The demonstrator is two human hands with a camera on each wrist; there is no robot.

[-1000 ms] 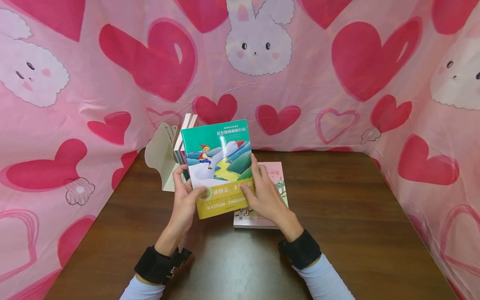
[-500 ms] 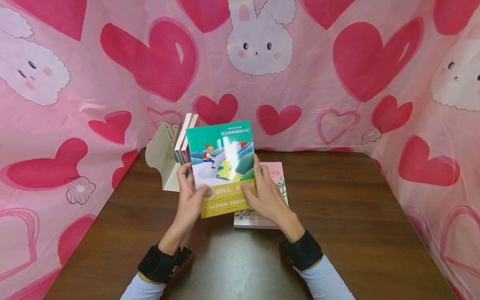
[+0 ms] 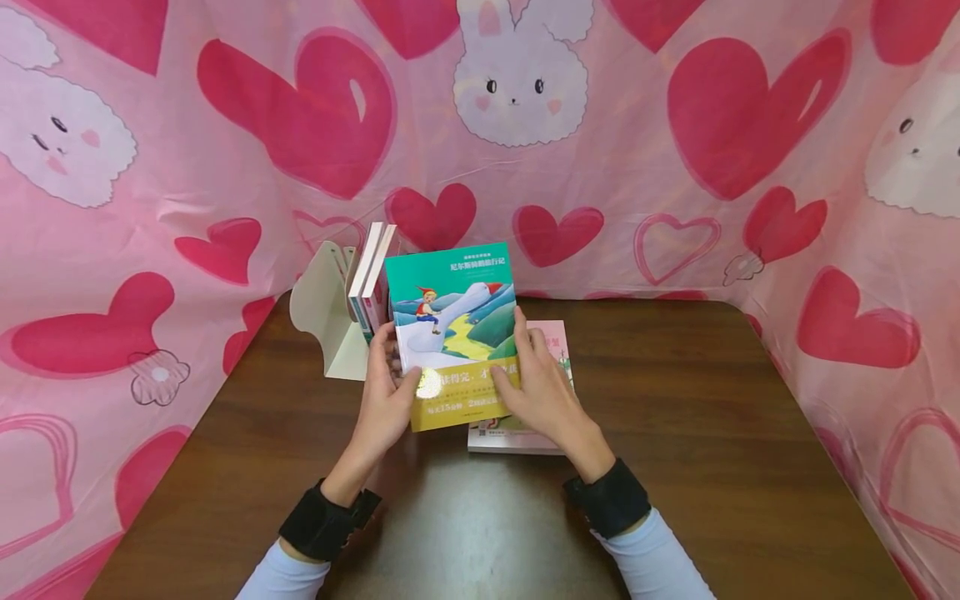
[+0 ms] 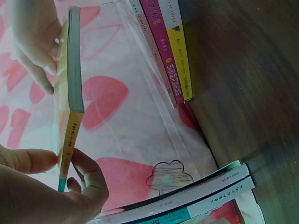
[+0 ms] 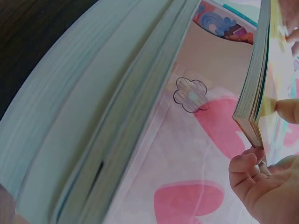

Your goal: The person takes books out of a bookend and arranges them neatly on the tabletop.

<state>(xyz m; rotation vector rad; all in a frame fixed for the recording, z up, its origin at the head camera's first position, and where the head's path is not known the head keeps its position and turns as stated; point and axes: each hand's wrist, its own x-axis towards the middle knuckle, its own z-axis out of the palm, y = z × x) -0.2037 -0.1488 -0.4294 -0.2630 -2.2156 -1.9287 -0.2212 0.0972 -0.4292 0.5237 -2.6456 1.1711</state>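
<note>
Both hands hold a green and yellow picture book (image 3: 456,333) upright above the dark wooden table (image 3: 697,417). My left hand (image 3: 390,392) grips its lower left edge, thumb on the cover. My right hand (image 3: 536,387) grips the lower right edge, thumb on the yellow band. In the left wrist view the book's spine (image 4: 72,93) shows edge-on, pinched by my left hand (image 4: 56,186). In the right wrist view its page edges (image 5: 254,93) sit above my right hand (image 5: 261,182). Under the right hand lies a small stack of pink books (image 3: 551,350).
A cream bookend (image 3: 322,312) stands at the back left with a few upright books (image 3: 371,271) leaning against it, just left of the held book. Pink heart and bunny cloth (image 3: 675,167) walls in the table on three sides.
The held book has shifted a little to the right and away from me, closer to the upright books at the bookend. Both hands moved with it and keep their grip.
</note>
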